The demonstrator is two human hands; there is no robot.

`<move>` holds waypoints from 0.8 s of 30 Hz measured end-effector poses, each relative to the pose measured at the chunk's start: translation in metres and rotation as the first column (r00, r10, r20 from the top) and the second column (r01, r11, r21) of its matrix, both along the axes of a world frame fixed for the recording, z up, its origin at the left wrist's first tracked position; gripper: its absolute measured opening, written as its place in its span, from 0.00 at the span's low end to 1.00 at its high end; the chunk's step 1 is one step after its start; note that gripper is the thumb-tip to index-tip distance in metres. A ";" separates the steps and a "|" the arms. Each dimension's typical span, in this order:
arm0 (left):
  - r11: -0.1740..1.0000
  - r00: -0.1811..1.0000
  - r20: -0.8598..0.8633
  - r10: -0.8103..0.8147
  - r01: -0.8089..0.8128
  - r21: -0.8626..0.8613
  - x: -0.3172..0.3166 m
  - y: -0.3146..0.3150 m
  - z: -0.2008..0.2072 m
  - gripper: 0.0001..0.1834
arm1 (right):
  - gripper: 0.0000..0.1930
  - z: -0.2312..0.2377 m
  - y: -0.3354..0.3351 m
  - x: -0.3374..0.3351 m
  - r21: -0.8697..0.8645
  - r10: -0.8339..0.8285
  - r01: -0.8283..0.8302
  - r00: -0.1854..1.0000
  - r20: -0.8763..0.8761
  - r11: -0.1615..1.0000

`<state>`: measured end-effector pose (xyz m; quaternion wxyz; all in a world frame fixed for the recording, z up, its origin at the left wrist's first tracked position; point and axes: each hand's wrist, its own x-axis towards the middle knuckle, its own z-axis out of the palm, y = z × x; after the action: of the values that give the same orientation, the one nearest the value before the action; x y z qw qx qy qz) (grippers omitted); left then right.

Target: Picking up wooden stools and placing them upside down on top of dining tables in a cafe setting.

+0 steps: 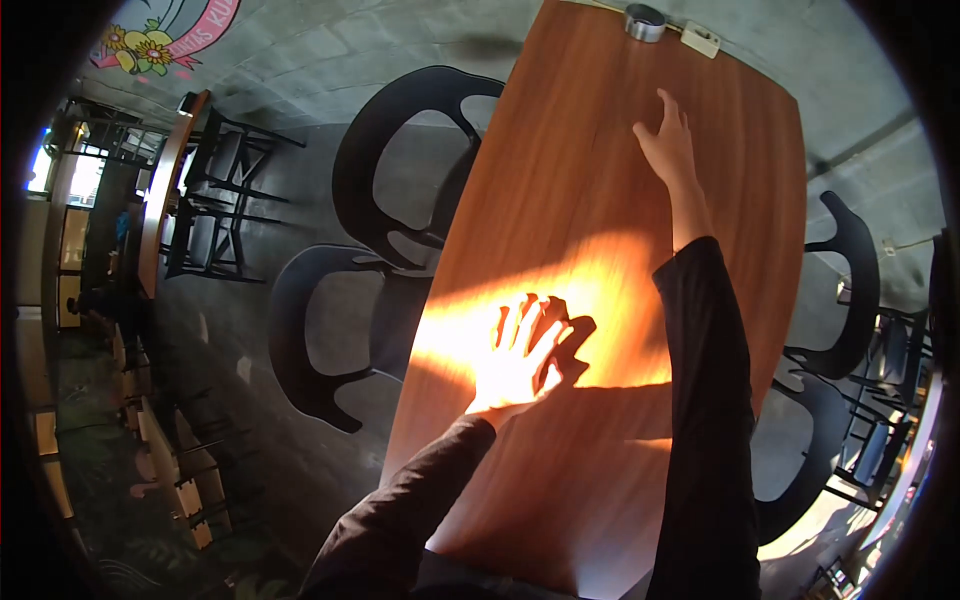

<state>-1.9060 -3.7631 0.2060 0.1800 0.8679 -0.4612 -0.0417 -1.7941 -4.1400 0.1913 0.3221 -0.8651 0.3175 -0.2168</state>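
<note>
Head view: we look down along a brown wooden table [570,160], both our dark-sleeved arms stretched over it.
Left hand [512,372]: above the table's left half, in a bright sunlit patch [625,290]; our fingers are spread wide and grip nothing. Glare keeps us from telling whether they touch the wood.
Right hand [670,148]: reaching toward the table's far end, fingers extended, thumb well apart, nothing held; we cannot tell whether it touches the tabletop.
Silver container [644,28]: round, dark-topped, by the table's far edge.
Pale box [700,40]: small, also by the table's far edge, nearer its right corner.
Black chairs [353,150]: along the table's left and right sides.
</note>
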 end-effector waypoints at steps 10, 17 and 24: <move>0.998 0.997 -0.048 -0.055 0.057 0.036 0.001 0.005 -0.005 0.32 | 0.48 0.032 -0.037 0.114 -0.298 -0.253 0.107 0.821 -0.512 0.949; 0.997 0.996 -0.072 -0.059 0.062 0.040 0.004 0.002 -0.001 0.31 | 0.41 0.031 -0.098 0.141 -0.277 -0.310 0.201 0.843 -0.440 0.940; 0.996 0.996 -0.044 -0.079 0.081 0.035 0.004 0.005 -0.003 0.33 | 0.17 0.031 -0.072 0.077 -0.390 -0.207 0.090 0.940 -0.272 0.917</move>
<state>-1.9017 -3.7581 0.2025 0.1722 0.8507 -0.4907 -0.0760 -1.7170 -4.2123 0.2222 0.0815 -0.9064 0.3825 -0.1598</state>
